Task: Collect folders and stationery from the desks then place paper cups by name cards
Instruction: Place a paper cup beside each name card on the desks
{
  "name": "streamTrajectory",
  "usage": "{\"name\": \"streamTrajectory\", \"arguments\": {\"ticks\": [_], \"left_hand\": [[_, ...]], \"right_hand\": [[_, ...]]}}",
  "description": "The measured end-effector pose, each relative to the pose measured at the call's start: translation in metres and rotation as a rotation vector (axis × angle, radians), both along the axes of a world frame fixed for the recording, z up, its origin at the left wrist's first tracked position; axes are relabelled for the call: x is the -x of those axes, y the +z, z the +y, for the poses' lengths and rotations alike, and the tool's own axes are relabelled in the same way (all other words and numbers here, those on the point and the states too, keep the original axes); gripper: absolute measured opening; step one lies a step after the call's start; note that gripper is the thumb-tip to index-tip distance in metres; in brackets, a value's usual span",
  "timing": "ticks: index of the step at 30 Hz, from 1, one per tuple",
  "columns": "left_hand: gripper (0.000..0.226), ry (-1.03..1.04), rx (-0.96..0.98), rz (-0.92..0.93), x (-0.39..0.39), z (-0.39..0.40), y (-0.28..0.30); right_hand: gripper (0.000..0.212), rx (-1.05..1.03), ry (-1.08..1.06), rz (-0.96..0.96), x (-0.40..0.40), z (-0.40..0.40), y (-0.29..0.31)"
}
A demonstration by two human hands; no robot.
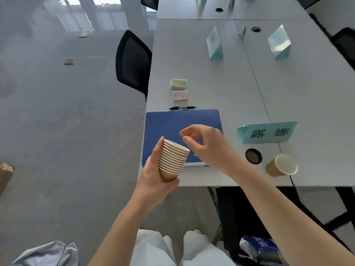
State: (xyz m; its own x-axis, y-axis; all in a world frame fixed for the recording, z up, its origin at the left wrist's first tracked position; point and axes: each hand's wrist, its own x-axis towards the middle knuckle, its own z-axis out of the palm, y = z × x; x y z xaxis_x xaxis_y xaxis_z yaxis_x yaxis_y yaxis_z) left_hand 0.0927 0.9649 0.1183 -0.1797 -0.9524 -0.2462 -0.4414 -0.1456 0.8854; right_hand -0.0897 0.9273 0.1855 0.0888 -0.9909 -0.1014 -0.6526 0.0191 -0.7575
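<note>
many paper cups [173, 160] sit stacked in the left hand [153, 175], fingers wrapped round them, above the counter [221, 89] edge. the right hand [203, 144] hovers over the rim, fingers loose, holding nothing. cups look light and squashy, so pinch the top rim softly.

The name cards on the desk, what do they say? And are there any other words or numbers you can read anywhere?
"露娜": black characters on the near name card, which stands beside a single paper cup.
Two far name cards: turned away or too blurred to read.
Blue and white bag on the floor: print is there, too blurred to read.
Cup stack in the left hand, blue folder, pens: no text visible.
</note>
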Motion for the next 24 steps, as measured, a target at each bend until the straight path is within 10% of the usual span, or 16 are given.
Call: {"name": "streamTrajectory", "arguments": {"ticks": [24], "left_hand": [[0.077,-0.1,0.053,-0.107,-0.341,-0.158,0.005]], "right_hand": [[0.017,-0.278,0.155,-0.178,-0.324,-0.152,-0.012]]}}
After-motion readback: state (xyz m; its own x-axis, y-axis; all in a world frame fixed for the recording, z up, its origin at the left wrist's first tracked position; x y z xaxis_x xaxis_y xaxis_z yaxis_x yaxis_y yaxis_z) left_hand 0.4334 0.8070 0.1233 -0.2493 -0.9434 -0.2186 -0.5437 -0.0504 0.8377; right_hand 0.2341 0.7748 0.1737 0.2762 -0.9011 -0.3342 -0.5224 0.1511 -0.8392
